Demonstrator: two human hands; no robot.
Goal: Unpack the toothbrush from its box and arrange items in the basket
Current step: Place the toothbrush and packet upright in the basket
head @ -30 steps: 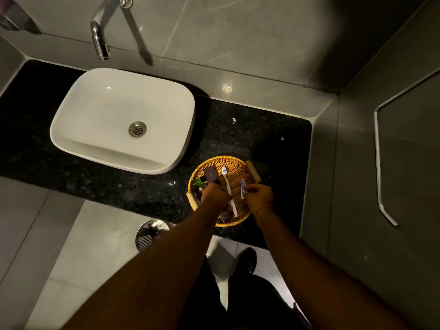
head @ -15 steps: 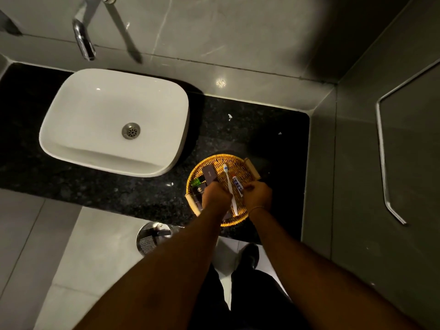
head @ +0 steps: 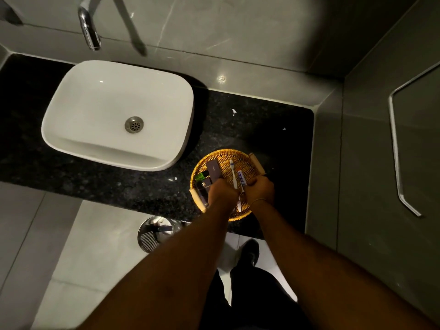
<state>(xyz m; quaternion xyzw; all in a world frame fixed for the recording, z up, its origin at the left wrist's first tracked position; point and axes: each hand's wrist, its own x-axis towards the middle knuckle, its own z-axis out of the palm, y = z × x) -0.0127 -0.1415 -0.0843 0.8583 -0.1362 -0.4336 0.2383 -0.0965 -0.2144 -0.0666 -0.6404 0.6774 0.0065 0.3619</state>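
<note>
Head view: the toothbrush (head: 233, 173) lies unboxed in the basket (head: 240, 156) on the counter (head: 262, 120), beside a small tube (head: 241, 177) and dark boxes (head: 213, 169). Both hands (head: 222, 192) (head: 260, 190) hover close together over the handle; whether either is closed on anything cannot be told. Judged light, stiff and smooth; grip mid-handle. The lower handle is hidden.

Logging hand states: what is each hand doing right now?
Left hand: closed over the basket, beside the toothbrush; contact cannot be told.
Right hand: closed, fingertips at the small tube; grip cannot be told.
</note>
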